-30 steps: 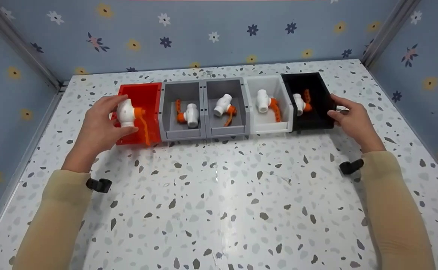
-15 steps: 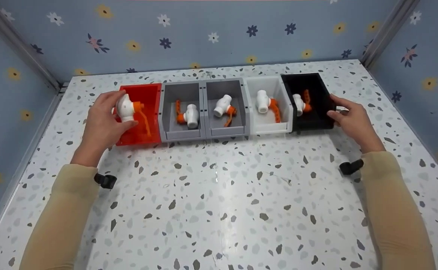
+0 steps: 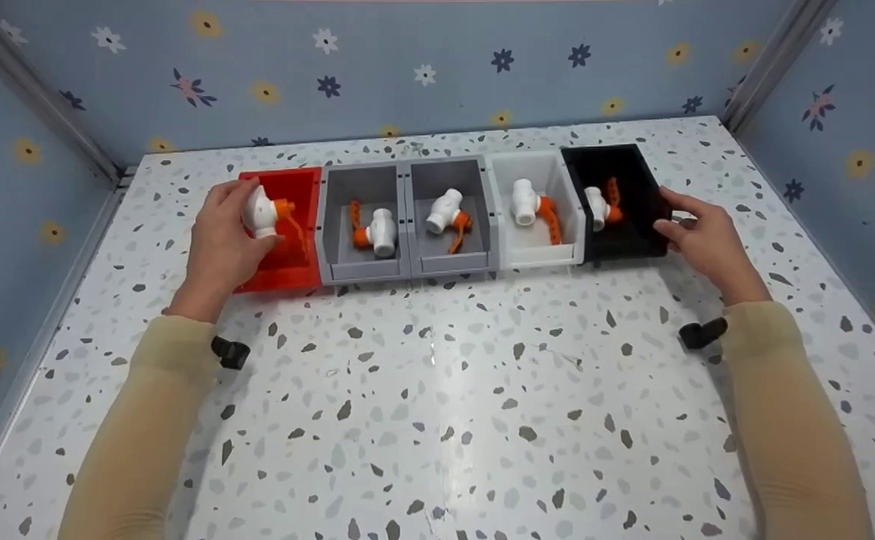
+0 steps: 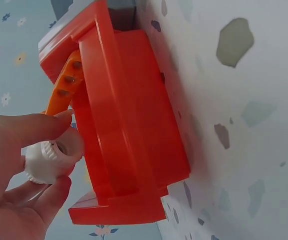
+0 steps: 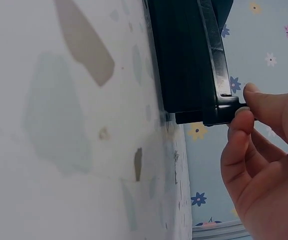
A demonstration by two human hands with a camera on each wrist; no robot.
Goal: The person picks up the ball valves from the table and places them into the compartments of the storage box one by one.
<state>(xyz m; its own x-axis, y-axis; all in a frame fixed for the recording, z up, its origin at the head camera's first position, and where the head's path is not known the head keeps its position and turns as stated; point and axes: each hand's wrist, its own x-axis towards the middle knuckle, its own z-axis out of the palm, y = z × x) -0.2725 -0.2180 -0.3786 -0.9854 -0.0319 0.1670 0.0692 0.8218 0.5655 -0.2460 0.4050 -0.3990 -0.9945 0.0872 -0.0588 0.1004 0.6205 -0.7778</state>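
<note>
My left hand (image 3: 221, 244) grips a white ball valve (image 3: 260, 213) by its body, over the red bin (image 3: 276, 279) at the row's left end. In the left wrist view, the valve's orange lever (image 4: 65, 86) reaches inside the red bin's front wall (image 4: 119, 115), while thumb and fingers close round the white body (image 4: 49, 162). At the other end, my right hand (image 3: 707, 236) pinches the side rim of the black bin (image 3: 636, 244). The right wrist view shows thumb and fingertip together on that bin's corner edge (image 5: 228, 106).
Between the end bins stand two grey bins (image 3: 366, 271) (image 3: 456, 262) and a white bin (image 3: 542, 255). Each holds one white valve with an orange lever, as does the black bin. The speckled table (image 3: 437, 390) ends at flowered walls (image 3: 437, 67) behind and on both sides.
My left hand has moved right and slightly away from me, bringing the ball valve further over the red bin and lower. The right hand keeps its place on the black bin.
</note>
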